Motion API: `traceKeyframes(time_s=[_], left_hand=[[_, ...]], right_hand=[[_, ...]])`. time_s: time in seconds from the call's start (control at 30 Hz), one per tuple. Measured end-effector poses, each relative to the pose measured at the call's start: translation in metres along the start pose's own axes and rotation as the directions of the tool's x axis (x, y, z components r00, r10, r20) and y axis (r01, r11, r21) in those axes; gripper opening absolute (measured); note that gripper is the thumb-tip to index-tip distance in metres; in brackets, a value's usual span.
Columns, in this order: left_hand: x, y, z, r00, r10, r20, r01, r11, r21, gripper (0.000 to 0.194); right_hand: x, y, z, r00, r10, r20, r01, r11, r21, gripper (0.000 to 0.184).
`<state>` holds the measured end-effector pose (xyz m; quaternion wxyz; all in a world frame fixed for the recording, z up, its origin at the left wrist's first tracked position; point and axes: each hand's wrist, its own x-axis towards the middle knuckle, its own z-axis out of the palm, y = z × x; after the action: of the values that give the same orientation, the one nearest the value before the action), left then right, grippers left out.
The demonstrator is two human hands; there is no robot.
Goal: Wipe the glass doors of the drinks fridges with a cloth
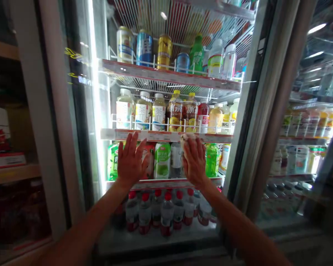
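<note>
Both arms stretch forward to a lit drinks fridge, where reflections hint at a glass door in front of the shelves. My left hand (131, 160) is raised with its fingers spread and nothing in it, palm toward the fridge. Pressed under the fingers of my right hand (194, 160) is a crumpled whitish cloth (186, 138), mostly hidden by that hand. Behind the hands runs a shelf edge with a price strip (161, 136). A green carton-like bottle (162, 160) shows between them.
Cans and bottles (165, 50) line the upper shelf, and tea bottles (158, 112) the middle one. Red-capped bottles (167, 214) stand at the bottom. A metal door frame (274, 111) rises on the right, beside another stocked fridge. Shelving (13, 171) is at left.
</note>
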<state>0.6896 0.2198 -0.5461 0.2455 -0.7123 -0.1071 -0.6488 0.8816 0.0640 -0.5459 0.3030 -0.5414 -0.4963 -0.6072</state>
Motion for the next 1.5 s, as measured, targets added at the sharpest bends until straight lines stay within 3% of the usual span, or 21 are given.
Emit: traceKeyframes(time_s=[0.07,0.1,0.17,0.23,0.37,0.47,0.57,0.67,0.77,0.83,0.93,1.0,1.1,1.13,1.2,1.27,1.33,1.4,1.47,1.5], left_hand=[[0.0,0.0,-0.001,1.0,0.008,0.005,-0.008,1.0,-0.007,0.058],[0.0,0.0,-0.001,1.0,0.007,0.009,-0.007,1.0,-0.007,0.057],[0.0,0.001,-0.001,1.0,-0.002,0.013,0.002,1.0,-0.001,0.057],[-0.001,0.002,0.0,1.0,-0.014,0.017,0.014,1.0,0.009,0.057],[-0.002,0.002,0.002,1.0,-0.014,0.01,0.014,1.0,0.021,0.058],[-0.002,0.001,0.002,1.0,-0.002,0.006,0.001,1.0,0.016,0.058],[-0.002,0.0,0.002,1.0,0.0,0.006,0.0,1.0,0.014,0.058],[-0.002,0.0,0.002,1.0,-0.002,0.004,0.002,1.0,0.008,0.058],[-0.003,0.0,0.001,1.0,-0.016,0.018,0.017,1.0,-0.02,0.057],[-0.003,0.0,0.001,0.999,-0.022,0.026,0.022,0.999,-0.025,0.056],[-0.003,0.002,0.001,0.999,-0.019,0.035,0.02,1.0,-0.004,0.056],[-0.002,0.002,0.002,0.999,-0.023,0.034,0.023,1.0,0.011,0.056],[0.0,0.003,0.002,1.0,-0.017,0.016,0.017,1.0,0.019,0.056],[-0.001,0.003,0.001,1.0,-0.011,0.019,0.011,1.0,0.021,0.056],[-0.005,0.001,-0.004,0.999,0.001,0.044,-0.002,1.0,0.024,0.057],[-0.015,-0.001,-0.01,0.995,0.018,0.094,-0.02,0.999,0.028,0.057],[-0.028,-0.002,-0.014,0.989,0.044,0.139,-0.048,0.998,0.028,0.058],[-0.041,-0.002,-0.016,0.987,0.051,0.15,-0.056,0.998,0.033,0.06],[-0.049,-0.001,-0.014,0.992,0.029,0.126,-0.035,0.998,0.042,0.062],[-0.051,0.0,-0.013,0.994,0.016,0.11,-0.02,0.999,0.044,0.063]], right_hand=[[-0.003,0.01,-0.004,1.0,0.009,-0.001,-0.009,0.999,-0.04,0.067],[-0.004,0.023,-0.007,0.996,0.069,-0.052,-0.073,0.995,-0.07,0.064],[-0.004,0.047,-0.01,0.953,0.235,-0.19,-0.257,0.961,-0.099,0.06],[-0.001,0.054,-0.009,0.912,0.311,-0.268,-0.344,0.935,-0.085,0.06],[0.009,0.007,0.005,0.982,0.131,-0.138,-0.137,0.99,-0.032,0.064],[0.025,-0.021,0.011,0.98,0.134,-0.145,-0.139,0.99,-0.022,0.056],[0.049,-0.019,0.009,0.98,0.166,-0.105,-0.172,0.984,-0.045,0.046],[0.059,-0.001,0.003,0.993,0.112,-0.021,-0.113,0.993,-0.018,0.044],[0.035,0.03,-0.005,0.997,0.081,-0.008,-0.081,0.997,-0.009,0.042],[0.005,0.059,-0.011,0.982,0.165,-0.095,-0.169,0.985,-0.039,0.041],[-0.033,0.082,-0.013,0.872,0.387,-0.301,-0.41,0.912,-0.014,0.046],[-0.042,0.061,-0.007,0.828,0.446,-0.34,-0.46,0.887,0.041,0.05],[-0.041,-0.017,0.006,0.936,0.304,-0.18,-0.296,0.953,0.068,0.054],[-0.039,-0.041,0.01,0.984,0.174,-0.038,-0.17,0.98,0.102,0.057],[-0.036,-0.069,0.013,0.997,0.025,0.077,-0.035,0.991,0.126,0.059],[-0.036,-0.058,0.01,0.998,0.027,0.059,-0.032,0.997,0.075,0.059],[-0.036,-0.022,0.004,0.981,0.181,-0.071,-0.183,0.983,-0.02,0.057],[-0.034,0.01,0.001,0.91,0.348,-0.227,-0.37,0.927,-0.06,0.056],[-0.034,0.012,0.0,0.872,0.396,-0.287,-0.423,0.905,-0.039,0.058],[-0.037,0.001,0.001,0.896,0.363,-0.256,-0.38,0.925,-0.019,0.059]])
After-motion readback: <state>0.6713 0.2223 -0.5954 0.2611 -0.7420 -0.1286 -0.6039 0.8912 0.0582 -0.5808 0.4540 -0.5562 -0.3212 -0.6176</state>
